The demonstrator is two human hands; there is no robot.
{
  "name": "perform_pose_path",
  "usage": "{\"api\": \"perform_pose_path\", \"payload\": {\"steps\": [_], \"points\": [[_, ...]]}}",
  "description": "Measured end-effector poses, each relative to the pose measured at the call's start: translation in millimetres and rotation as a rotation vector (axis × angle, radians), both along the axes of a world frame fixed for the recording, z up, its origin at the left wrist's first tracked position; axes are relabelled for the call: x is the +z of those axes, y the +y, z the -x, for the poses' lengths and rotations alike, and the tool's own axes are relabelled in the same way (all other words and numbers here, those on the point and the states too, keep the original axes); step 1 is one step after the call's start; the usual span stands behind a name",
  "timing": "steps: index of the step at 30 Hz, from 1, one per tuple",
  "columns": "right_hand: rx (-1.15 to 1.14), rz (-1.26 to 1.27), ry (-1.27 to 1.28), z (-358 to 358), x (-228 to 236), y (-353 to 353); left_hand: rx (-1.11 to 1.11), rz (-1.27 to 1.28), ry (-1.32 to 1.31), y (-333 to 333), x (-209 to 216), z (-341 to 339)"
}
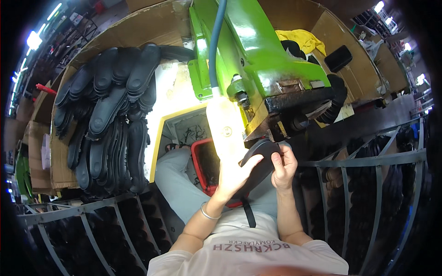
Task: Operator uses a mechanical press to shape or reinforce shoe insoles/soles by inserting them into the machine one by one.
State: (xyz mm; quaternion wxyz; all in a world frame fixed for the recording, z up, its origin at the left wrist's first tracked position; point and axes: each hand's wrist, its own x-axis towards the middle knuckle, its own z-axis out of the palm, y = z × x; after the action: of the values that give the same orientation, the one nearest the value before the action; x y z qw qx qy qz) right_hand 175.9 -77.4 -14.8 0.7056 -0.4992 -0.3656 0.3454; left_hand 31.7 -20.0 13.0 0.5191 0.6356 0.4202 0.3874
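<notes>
A black shoe sole (261,169) is held between my two hands, its far end up against the working head of a green machine (276,69). My left hand (235,174) grips its left edge, with the thumb lying across the sole. On the opposite edge, my right hand (284,169) pinches the sole between thumb and curled fingers. The lit lamp (225,131) glows just beyond my left hand and washes out part of the view. The contact between sole and machine is partly hidden by the head.
Stacks of black soles (108,115) fill the table's left side inside cardboard walls (62,161). Below the machine sits a red bin (197,168) with dark scraps, between my legs. Metal racks (368,161) holding dark items flank me. A yellow cloth (304,41) lies behind the machine.
</notes>
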Motion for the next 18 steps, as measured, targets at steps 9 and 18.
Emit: {"api": "perform_pose_path", "payload": {"steps": [9,18], "points": [[-0.069,0.051,0.184,37,11,10,-0.186,-0.729,0.319,38,12,42],[0.026,0.093,0.159,41,-3,0,0.014,-0.153,-0.073,11,-4,28]]}}
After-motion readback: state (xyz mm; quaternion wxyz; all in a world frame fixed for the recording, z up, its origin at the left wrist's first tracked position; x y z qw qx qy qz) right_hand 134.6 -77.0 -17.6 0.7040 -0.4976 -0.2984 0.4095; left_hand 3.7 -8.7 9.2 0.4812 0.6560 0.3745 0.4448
